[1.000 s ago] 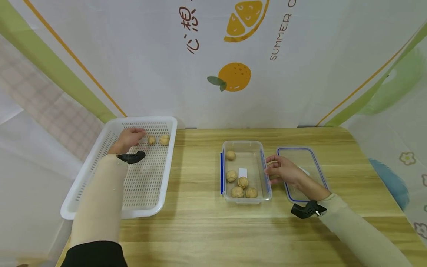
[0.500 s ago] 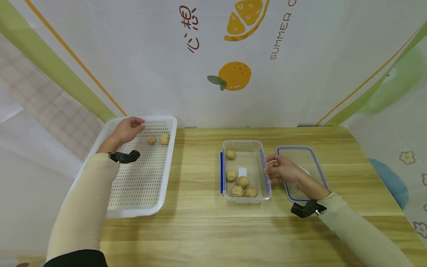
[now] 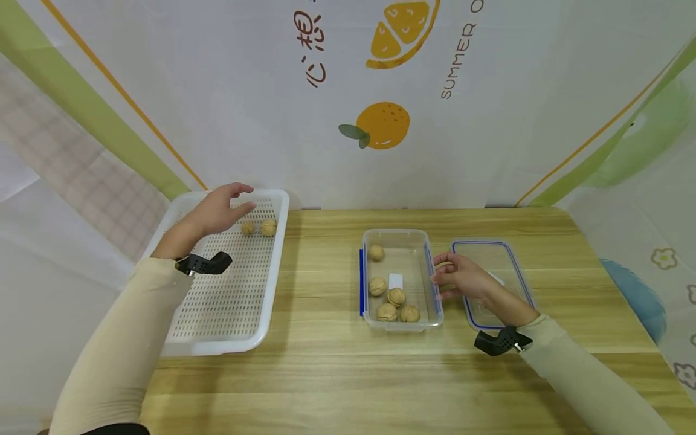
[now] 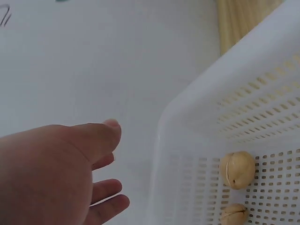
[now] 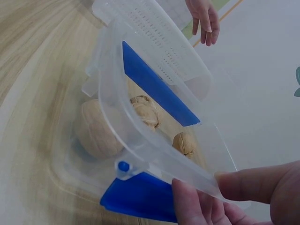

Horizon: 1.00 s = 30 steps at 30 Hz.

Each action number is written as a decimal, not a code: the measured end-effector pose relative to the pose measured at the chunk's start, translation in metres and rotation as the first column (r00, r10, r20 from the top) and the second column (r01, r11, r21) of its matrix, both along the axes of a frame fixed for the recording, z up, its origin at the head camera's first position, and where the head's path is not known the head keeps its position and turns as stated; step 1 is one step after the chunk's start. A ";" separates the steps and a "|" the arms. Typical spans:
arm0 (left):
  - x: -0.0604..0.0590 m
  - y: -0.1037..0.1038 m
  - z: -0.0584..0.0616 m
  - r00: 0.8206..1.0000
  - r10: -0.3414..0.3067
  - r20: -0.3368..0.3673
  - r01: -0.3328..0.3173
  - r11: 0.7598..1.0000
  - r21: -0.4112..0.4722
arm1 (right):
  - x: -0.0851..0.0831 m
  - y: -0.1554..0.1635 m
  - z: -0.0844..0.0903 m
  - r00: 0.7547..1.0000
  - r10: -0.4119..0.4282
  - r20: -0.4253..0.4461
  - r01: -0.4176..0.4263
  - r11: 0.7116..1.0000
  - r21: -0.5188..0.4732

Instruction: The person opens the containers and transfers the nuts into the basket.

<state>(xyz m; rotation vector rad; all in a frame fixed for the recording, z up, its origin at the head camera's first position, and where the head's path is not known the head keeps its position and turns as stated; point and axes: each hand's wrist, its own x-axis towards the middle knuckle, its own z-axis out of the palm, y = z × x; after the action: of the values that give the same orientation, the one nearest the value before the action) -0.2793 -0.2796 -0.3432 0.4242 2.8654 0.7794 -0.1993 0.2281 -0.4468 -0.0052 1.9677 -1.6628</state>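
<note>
both hands are in view from above. left hand (image 3: pixel 217 212) hovers over the far end of the white perforated basket (image 3: pixel 179 329), fingers straight and spread, holding nothing. two walnuts (image 3: pixel 258 228) lie side by side on the basket floor just to the right of my fingertips, not touched. the left wrist view shows the same open palm beside the basket's corner, with both nuts below it.

right hand (image 3: pixel 462 280) rests against the right wall of the clear plastic container (image 3: pixel 437 314), thumb and fingers curled on its rim, steadying it. five walnuts (image 3: pixel 396 296) sit inside, four clustered near me, one at the far end. the container's blue-edged lid (image 3: pixel 508 260) lies flat on the wooden table (image 3: pixel 326 362) just right of it, partly under my wrist.

to pick well, i judge i should lower my left hand straight down over the nearer nut, close thumb and two fingers around its middle, and lift without nudging its neighbour, since round shells roll easily on the slotted floor. keeping the right hand firm on the container should stop it sliding.
</note>
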 end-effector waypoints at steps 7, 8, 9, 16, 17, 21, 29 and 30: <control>0.015 0.022 0.009 0.993 -0.119 -0.016 0.119 0.992 -0.036 | 0.000 0.001 -0.001 1.000 0.001 0.000 -0.001 1.000 0.002; 0.017 0.026 0.010 0.991 -0.133 -0.023 0.132 0.991 -0.036 | 0.000 0.001 -0.001 1.000 0.002 0.000 -0.002 1.000 0.002; 0.018 0.029 0.011 0.989 -0.145 -0.029 0.144 0.989 -0.036 | 0.000 0.001 -0.001 1.000 0.002 0.000 -0.002 1.000 0.003; 0.027 0.049 0.015 0.978 -0.201 -0.064 0.196 0.978 -0.076 | 0.000 0.002 -0.001 1.000 0.005 0.001 -0.005 1.000 -0.005; 0.029 0.053 0.015 0.975 -0.210 -0.067 0.204 0.975 -0.087 | 0.000 0.002 -0.001 1.000 0.004 0.002 -0.004 1.000 -0.006; 0.034 0.068 0.016 0.968 -0.238 -0.082 0.226 0.965 -0.137 | 0.001 0.001 -0.001 1.000 0.004 0.005 -0.004 1.000 -0.006; 0.038 0.097 0.014 0.948 -0.305 -0.096 0.287 0.944 -0.160 | 0.000 0.001 -0.001 1.000 -0.003 0.003 0.003 1.000 0.001; 0.037 0.100 0.013 0.946 -0.310 -0.093 0.294 0.943 -0.155 | 0.000 0.001 -0.001 1.000 -0.003 0.003 0.003 1.000 0.001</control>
<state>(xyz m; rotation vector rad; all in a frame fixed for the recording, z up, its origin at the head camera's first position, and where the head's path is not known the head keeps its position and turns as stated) -0.2419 -0.1800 -0.3303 0.8913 2.8325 0.5122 -0.1992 0.2287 -0.4476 0.0008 1.9677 -1.6631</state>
